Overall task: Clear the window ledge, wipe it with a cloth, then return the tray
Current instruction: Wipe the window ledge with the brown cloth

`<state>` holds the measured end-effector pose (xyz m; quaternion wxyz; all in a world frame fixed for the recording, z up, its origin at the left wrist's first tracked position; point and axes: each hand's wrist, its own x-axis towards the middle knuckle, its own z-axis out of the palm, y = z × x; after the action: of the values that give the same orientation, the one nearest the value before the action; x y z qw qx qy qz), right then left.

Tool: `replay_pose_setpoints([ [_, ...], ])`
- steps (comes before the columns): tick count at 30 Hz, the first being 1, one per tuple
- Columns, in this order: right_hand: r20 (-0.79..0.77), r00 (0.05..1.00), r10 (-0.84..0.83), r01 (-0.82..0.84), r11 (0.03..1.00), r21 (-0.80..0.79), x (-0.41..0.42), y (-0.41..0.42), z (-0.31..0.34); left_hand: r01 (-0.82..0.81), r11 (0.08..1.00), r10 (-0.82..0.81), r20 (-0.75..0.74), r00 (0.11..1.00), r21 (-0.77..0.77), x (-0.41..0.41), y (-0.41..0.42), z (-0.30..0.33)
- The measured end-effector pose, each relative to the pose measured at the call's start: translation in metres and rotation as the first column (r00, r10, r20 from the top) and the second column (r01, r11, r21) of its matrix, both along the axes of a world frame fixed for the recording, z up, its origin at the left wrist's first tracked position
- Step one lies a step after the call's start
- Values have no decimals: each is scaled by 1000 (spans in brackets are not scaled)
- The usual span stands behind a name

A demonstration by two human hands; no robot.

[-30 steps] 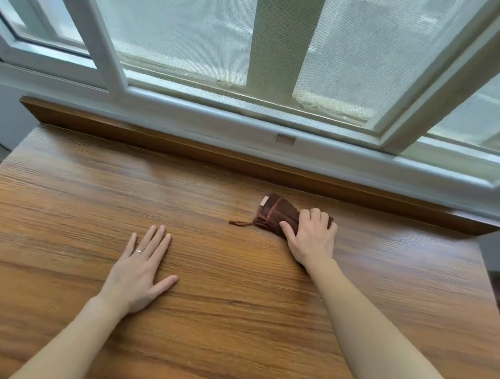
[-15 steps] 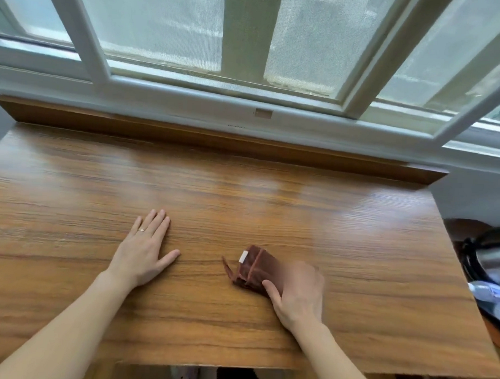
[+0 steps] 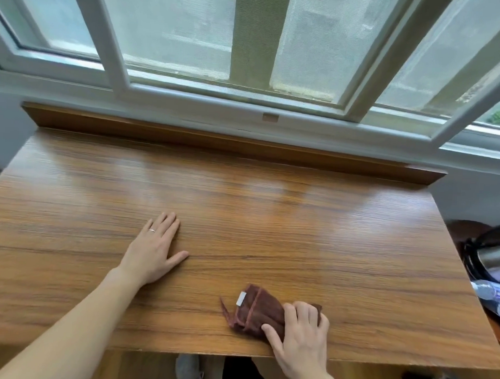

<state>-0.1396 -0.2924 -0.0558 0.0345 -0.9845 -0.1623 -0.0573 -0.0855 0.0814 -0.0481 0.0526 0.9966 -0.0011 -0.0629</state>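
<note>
Near the wooden ledge (image 3: 242,217) front edge, right hand (image 3: 302,337) fingers curl on the folded brown cloth (image 3: 255,312), white tag (image 3: 240,299) unreadable; left hand (image 3: 154,251) flat, fingers together; steel kettle (image 3: 492,257) at right.

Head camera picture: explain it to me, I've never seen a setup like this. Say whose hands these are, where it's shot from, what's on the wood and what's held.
There is no machine here. A person wears one camera on the head, looking forward and down at their own two bare hands. The left hand lies flat on the wooden ledge below the window. The right hand presses a folded brown cloth near the front edge, fingers curled over it. Nothing else lies on the wood. At the far right, off the ledge, sit blurred things I cannot identify.
</note>
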Motion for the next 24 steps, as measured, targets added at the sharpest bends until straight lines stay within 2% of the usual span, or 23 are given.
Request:
replay_pose_setpoints([
  [6,-30,990,138,-138,990,5,-4,33,-1,-23,1000,23,-29,999,9,-14,18,7],
  [17,-113,898,425,-423,905,37,-15,174,16,-177,984,177,-12,984,-24,-52,61,6],
  [24,-147,856,495,-494,868,45,-22,223,21,-201,978,201,5,980,-53,-60,64,4],
])
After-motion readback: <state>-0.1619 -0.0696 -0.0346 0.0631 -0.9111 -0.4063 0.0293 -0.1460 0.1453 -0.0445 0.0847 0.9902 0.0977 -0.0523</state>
